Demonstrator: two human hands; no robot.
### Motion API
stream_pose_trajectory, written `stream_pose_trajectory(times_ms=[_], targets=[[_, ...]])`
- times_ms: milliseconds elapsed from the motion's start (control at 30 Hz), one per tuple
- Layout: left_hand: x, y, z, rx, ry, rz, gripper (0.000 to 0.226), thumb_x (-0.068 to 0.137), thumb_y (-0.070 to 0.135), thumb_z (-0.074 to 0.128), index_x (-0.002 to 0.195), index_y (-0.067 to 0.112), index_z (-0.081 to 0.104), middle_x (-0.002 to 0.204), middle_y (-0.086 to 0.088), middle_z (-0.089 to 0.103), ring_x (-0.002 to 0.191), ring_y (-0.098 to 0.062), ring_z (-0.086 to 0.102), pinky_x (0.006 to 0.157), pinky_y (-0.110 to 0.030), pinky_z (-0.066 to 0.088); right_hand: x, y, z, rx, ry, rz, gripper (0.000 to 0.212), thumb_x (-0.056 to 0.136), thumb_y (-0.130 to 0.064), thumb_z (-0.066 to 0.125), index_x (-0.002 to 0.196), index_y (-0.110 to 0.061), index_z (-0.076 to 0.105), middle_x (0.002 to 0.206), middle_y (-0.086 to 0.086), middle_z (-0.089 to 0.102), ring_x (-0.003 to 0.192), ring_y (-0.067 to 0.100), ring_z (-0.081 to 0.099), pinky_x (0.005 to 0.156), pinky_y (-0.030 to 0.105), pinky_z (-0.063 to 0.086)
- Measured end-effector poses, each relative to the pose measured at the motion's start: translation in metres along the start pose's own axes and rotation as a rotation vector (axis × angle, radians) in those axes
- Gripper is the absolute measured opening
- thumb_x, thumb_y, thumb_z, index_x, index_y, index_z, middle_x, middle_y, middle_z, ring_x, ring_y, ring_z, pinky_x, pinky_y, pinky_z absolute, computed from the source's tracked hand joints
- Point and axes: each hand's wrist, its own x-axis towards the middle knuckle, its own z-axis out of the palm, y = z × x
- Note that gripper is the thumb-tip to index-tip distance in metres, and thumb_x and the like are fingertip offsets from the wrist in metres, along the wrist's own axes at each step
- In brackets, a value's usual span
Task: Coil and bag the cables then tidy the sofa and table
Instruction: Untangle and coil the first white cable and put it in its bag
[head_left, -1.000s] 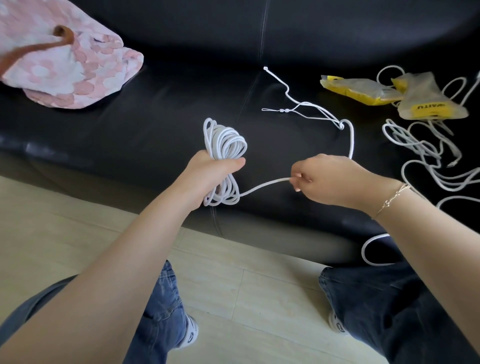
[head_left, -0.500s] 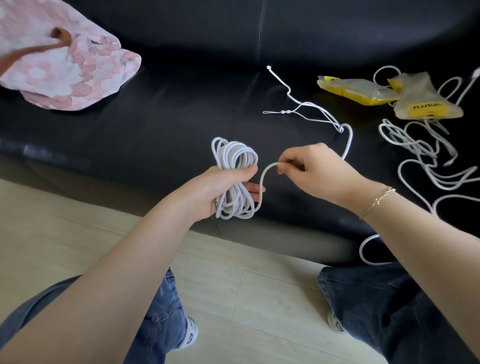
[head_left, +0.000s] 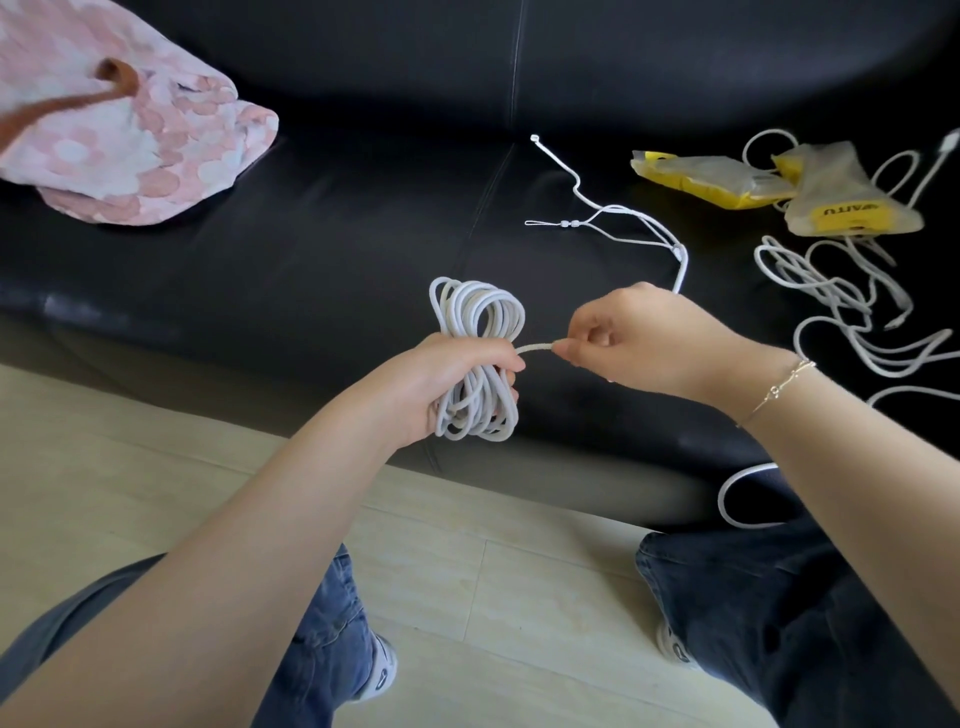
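Sofa: a black leather sofa (head_left: 322, 260) fills the upper half of the view, a seam running down between its two seat cushions.
Floor: pale tiles (head_left: 130, 467) lie below the sofa's front edge, with the person's jeans-clad knees and white shoes at the bottom of the view.
Cushion: a pink and white patterned cushion (head_left: 145, 156) sits on the left seat, a brown strap across its top.
Loose cables: a tangle of white cables (head_left: 841, 312) sprawls on the right seat, one loop hanging over the sofa's front edge.
Bags: two clear and yellow plastic bags (head_left: 779, 187) lie side by side at the far right, just above the tangle.
Coiled cable: a bundle of white cable (head_left: 478, 312) is held upright above the sofa's front edge, near the seam; its free end trails up over the seat to thin split leads (head_left: 597, 213).
Left hand: the left hand (head_left: 441, 384) grasps the bundle round its middle, fingers curled, loops showing above and below the fist.
Right hand: the right hand (head_left: 639, 338) pinches the cable's free strand between thumb and forefinger, just beside the bundle; a thin bracelet (head_left: 779, 387) circles its wrist.
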Motion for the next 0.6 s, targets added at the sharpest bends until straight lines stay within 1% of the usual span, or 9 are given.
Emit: stream_pose_trajectory(times_ms=[67,100,167,233,300,333,400,500,600], targets=[[0.000,0.000,-0.001,0.015,0.021,-0.004,0.019,0.086,0.010,0.066,0.069,0.010,0.058,0.063,-0.005,0.059,0.084,-0.025,0.064,0.073,-0.029,0.059,0.000,0.008,-0.004,-0.149,-0.043,0.021,0.034,0.094,-0.045,0.051,0.074,-0.022,0.067,0.076,-0.009,0.065,0.081,0.016,0.060,0.074,0.030,0.048],[0.000,0.001,-0.002,0.045,0.041,-0.007,0.019,0.085,0.011,0.068,0.068,0.010,0.059,0.062,-0.004,0.059,0.084,-0.025,0.066,0.073,-0.030,0.058,0.000,0.012,-0.006,-0.171,-0.054,0.025,0.032,0.094,-0.042,0.051,0.074,-0.023,0.068,0.076,-0.009,0.064,0.082,0.017,0.060,0.072,0.028,0.045],[-0.001,0.001,-0.005,0.137,0.089,-0.024,0.015,0.080,0.015,0.075,0.072,0.009,0.065,0.061,-0.004,0.064,0.079,-0.024,0.068,0.080,-0.035,0.057,-0.001,0.018,-0.010,-0.124,-0.024,-0.007,0.020,0.093,-0.031,0.055,0.078,-0.025,0.066,0.069,-0.012,0.059,0.078,0.013,0.058,0.063,0.021,0.037],[-0.001,0.000,-0.005,0.213,0.102,-0.042,0.015,0.078,0.017,0.079,0.075,0.009,0.067,0.060,-0.004,0.066,0.067,-0.019,0.067,0.075,-0.034,0.056,-0.002,0.021,-0.012,-0.079,0.073,-0.085,0.014,0.092,-0.023,0.057,0.080,-0.026,0.063,0.064,-0.014,0.054,0.068,0.004,0.053,0.058,0.020,0.033],[0.000,-0.002,-0.005,0.249,0.077,-0.056,0.020,0.078,0.019,0.079,0.067,0.011,0.064,0.058,-0.003,0.063,0.060,-0.016,0.066,0.068,-0.031,0.054,-0.003,0.020,-0.012,-0.077,0.204,-0.176,0.011,0.092,-0.021,0.059,0.084,-0.025,0.065,0.069,-0.014,0.056,0.065,0.000,0.049,0.058,0.022,0.036],[0.001,-0.003,-0.005,0.257,0.058,-0.062,0.024,0.078,0.020,0.078,0.062,0.012,0.062,0.058,-0.004,0.062,0.058,-0.016,0.064,0.066,-0.030,0.052,-0.003,0.020,-0.012,-0.074,0.261,-0.212,0.009,0.092,-0.021,0.060,0.086,-0.024,0.066,0.074,-0.013,0.059,0.065,0.002,0.047,0.060,0.025,0.038],[0.002,-0.004,-0.003,0.253,0.037,-0.064,0.028,0.080,0.020,0.074,0.058,0.012,0.059,0.059,-0.004,0.060,0.056,-0.018,0.060,0.066,-0.029,0.049,-0.003,0.019,-0.011,-0.055,0.329,-0.248,0.009,0.093,-0.021,0.060,0.088,-0.022,0.067,0.081,-0.011,0.062,0.068,0.005,0.047,0.063,0.028,0.042],[0.002,-0.002,-0.005,0.212,0.067,-0.053,0.025,0.080,0.018,0.070,0.059,0.011,0.058,0.059,-0.005,0.058,0.056,-0.018,0.058,0.070,-0.032,0.048,-0.003,0.019,-0.012,-0.047,0.335,-0.257,0.009,0.092,-0.021,0.061,0.087,-0.021,0.068,0.081,-0.009,0.064,0.070,0.008,0.051,0.063,0.028,0.042],[0.003,-0.001,-0.006,0.046,0.168,-0.009,0.015,0.081,0.015,0.070,0.071,0.009,0.061,0.062,-0.004,0.059,0.052,-0.014,0.061,0.070,-0.031,0.052,-0.004,0.018,-0.012,-0.051,0.255,-0.186,0.010,0.092,-0.026,0.061,0.087,-0.024,0.070,0.080,-0.008,0.066,0.074,0.010,0.057,0.062,0.023,0.044]])
